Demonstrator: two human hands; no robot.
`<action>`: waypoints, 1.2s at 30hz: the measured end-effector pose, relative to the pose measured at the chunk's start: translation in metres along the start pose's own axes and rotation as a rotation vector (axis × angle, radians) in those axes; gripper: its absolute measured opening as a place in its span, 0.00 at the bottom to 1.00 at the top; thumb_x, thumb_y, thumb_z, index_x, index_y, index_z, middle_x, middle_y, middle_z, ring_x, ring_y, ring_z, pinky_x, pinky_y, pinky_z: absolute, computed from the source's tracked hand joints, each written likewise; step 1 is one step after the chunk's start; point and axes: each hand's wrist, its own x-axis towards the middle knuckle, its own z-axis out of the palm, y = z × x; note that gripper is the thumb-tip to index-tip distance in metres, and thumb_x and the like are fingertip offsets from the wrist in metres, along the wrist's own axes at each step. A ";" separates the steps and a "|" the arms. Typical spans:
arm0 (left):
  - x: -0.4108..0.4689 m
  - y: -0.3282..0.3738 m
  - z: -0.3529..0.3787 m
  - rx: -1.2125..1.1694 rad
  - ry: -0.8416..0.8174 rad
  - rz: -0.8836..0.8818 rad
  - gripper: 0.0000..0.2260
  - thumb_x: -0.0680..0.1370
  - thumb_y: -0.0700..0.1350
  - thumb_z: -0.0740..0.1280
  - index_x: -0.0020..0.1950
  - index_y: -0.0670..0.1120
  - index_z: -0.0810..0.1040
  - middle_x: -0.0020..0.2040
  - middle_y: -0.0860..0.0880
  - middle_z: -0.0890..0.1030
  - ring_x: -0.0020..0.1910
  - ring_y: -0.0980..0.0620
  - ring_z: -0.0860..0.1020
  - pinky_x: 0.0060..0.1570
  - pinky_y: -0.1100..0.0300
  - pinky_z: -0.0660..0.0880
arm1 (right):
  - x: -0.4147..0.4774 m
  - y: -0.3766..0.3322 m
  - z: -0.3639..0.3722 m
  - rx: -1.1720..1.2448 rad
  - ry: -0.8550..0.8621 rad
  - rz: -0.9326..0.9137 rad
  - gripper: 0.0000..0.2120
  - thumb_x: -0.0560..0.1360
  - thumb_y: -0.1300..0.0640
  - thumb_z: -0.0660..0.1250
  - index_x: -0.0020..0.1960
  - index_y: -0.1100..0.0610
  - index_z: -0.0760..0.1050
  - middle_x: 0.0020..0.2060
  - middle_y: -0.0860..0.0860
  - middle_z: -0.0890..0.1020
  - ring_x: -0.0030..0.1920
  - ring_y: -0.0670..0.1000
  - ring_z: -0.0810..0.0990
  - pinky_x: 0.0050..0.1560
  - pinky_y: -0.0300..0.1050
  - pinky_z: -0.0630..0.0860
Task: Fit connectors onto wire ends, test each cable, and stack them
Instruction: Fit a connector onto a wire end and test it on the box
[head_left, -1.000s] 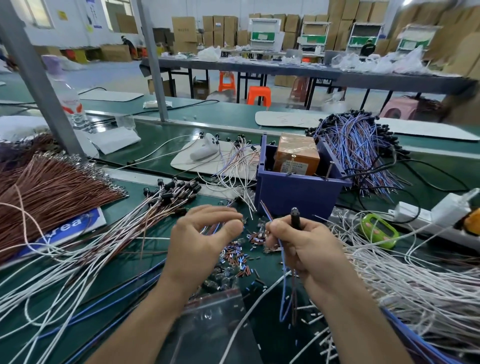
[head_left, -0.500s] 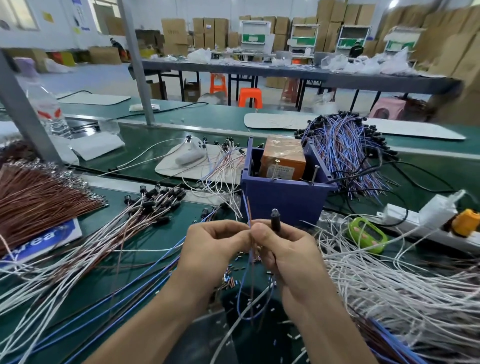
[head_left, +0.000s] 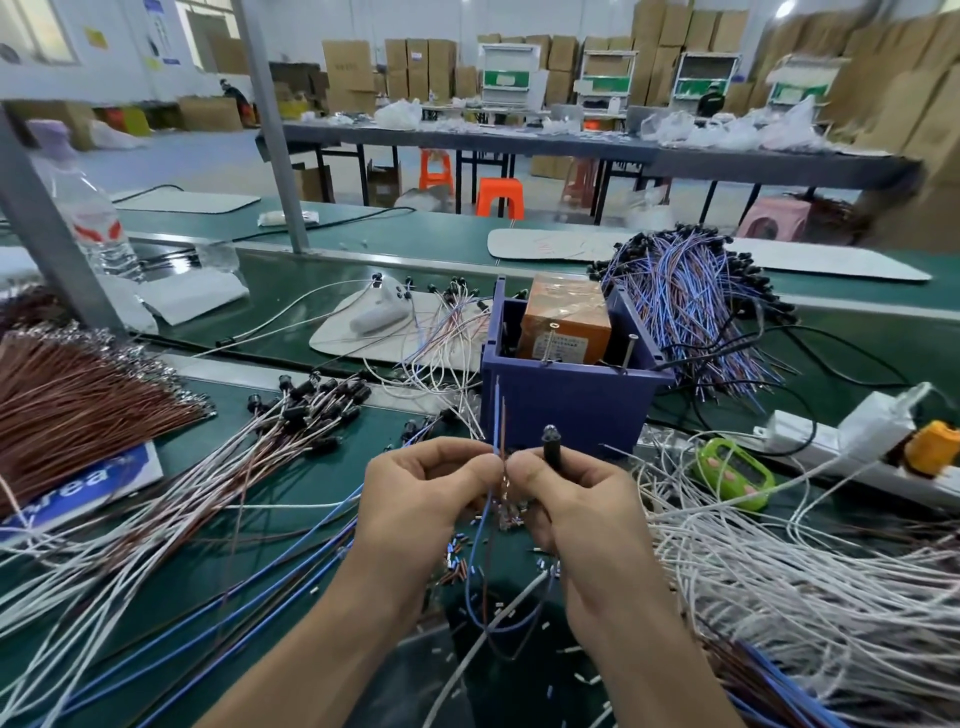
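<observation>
Blue bin (head_left: 566, 410) sits just beyond the hands, open on top. Inside is one orange-brown box (head_left: 563, 322), label on its near face, standing up past the rim. A couple of screws (head_left: 630, 349) stick up along the bin's near wall. The rest of the inside can't be seen from here.

Left hand (head_left: 415, 499) and right hand (head_left: 576, 499) meet fingertip to fingertip over the green table (head_left: 208, 597). Left thumb and forefinger pinch the thin wires (head_left: 498, 415), one blue, one brown. The wire ends stand straight up above the pinch, in front of the bin wall, and the rest hangs in a loop below the hands. Right hand curls round a black connector (head_left: 550, 441), its rounded tip poking up past the knuckles. That hand's thumb and forefinger also close in on the wires.

Hard to make out: whatever sits between the fingertips is hidden by the fingers. Small loose pieces (head_left: 457, 558) on the table under the hands are blurred, kinds not tellable. White wires (head_left: 779, 571) heap to the right of the right hand and run off the edge. Cables with black ends (head_left: 311, 400) fan out left of the left hand, cut off at the lower corner.

A second ago the hands were apart, the left one low over the loose pieces. Now they are joined. The connector is in the right hand, as before.
</observation>
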 end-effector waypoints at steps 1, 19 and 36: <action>0.001 0.000 0.000 -0.015 0.033 0.000 0.07 0.73 0.35 0.76 0.39 0.47 0.88 0.36 0.43 0.86 0.32 0.52 0.81 0.33 0.63 0.78 | -0.001 0.000 0.001 -0.024 -0.044 0.005 0.08 0.74 0.65 0.74 0.37 0.57 0.85 0.28 0.49 0.80 0.22 0.40 0.70 0.24 0.31 0.66; 0.039 0.005 0.044 0.017 0.249 0.098 0.10 0.76 0.41 0.75 0.37 0.55 0.87 0.29 0.49 0.82 0.27 0.55 0.76 0.32 0.58 0.74 | 0.011 -0.018 -0.027 0.306 0.400 -0.110 0.06 0.71 0.68 0.76 0.39 0.59 0.85 0.28 0.50 0.80 0.22 0.43 0.67 0.23 0.35 0.67; 0.038 -0.009 0.053 -0.010 0.159 0.108 0.11 0.76 0.39 0.74 0.36 0.52 0.87 0.28 0.49 0.81 0.27 0.57 0.76 0.30 0.68 0.74 | 0.018 -0.016 -0.038 0.309 0.357 -0.004 0.05 0.75 0.63 0.73 0.41 0.62 0.82 0.30 0.56 0.83 0.20 0.46 0.60 0.19 0.36 0.59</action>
